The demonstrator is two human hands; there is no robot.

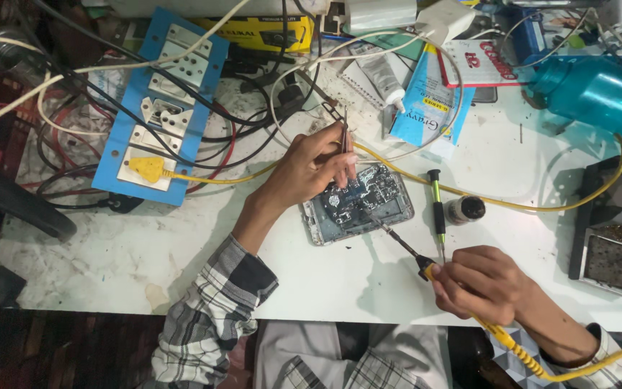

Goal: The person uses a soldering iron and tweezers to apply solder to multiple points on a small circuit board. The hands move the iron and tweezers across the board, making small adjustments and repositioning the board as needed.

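The opened phone (358, 203) lies mid-bench, back cover off, circuit board bare. Left hand (311, 169) pinches tweezers (343, 137) onto the board; right hand (480, 282), nearer the bench edge, clenches a soldering iron (404, 248), tip touching the board: rework underway, reassembly remaining

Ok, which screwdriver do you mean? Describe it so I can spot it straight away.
Start at the opened phone in the middle of the white table. Just to its right a slim screwdriver lies alone, between the phone and a small dark-capped bottle. Its green-and-black handle and the fact that neither hand touches it set it apart from the yellow-corded iron.
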